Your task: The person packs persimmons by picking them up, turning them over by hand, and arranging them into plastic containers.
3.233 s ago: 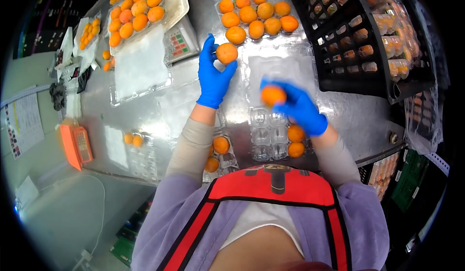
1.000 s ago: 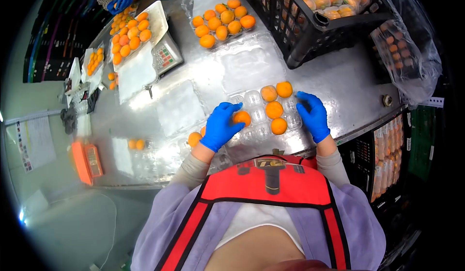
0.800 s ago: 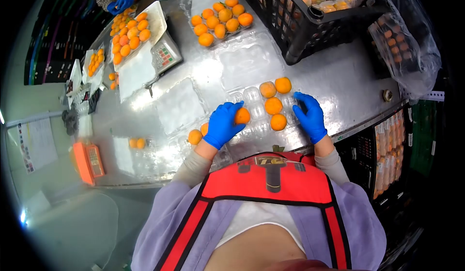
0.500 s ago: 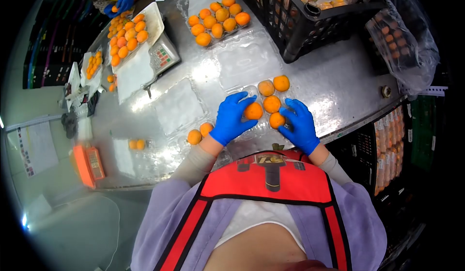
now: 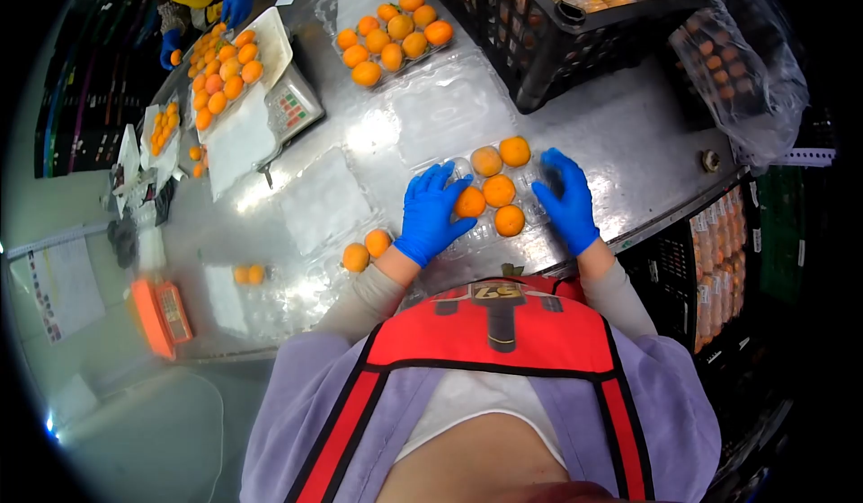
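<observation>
A clear plastic tray (image 5: 458, 248) lies in front of me with several round orange fruits in its hollows. My left hand (image 5: 430, 215), in a blue glove, has its thumb and fingers around the fruit at the tray's left side (image 5: 469, 202). On the right, my right hand (image 5: 568, 201), also blue-gloved, is open beside the tray, fingers apart and nothing between them. The nearest fruit to it is the one low in the group (image 5: 509, 221). Two more fruits (image 5: 356, 257) sit left of my left wrist.
A black crate (image 5: 575, 49) of packed fruit stands at the back right. Another filled tray (image 5: 395, 40) is at the back. A scale (image 5: 297, 107) carries a heap of fruit at left, near a co-worker's gloved hand (image 5: 237, 0). An orange device (image 5: 160, 316) stands at the left edge.
My right hand has moved off the fruit, to the right and up, and opened. My left hand stays around its fruit. The co-worker's hands have moved apart.
</observation>
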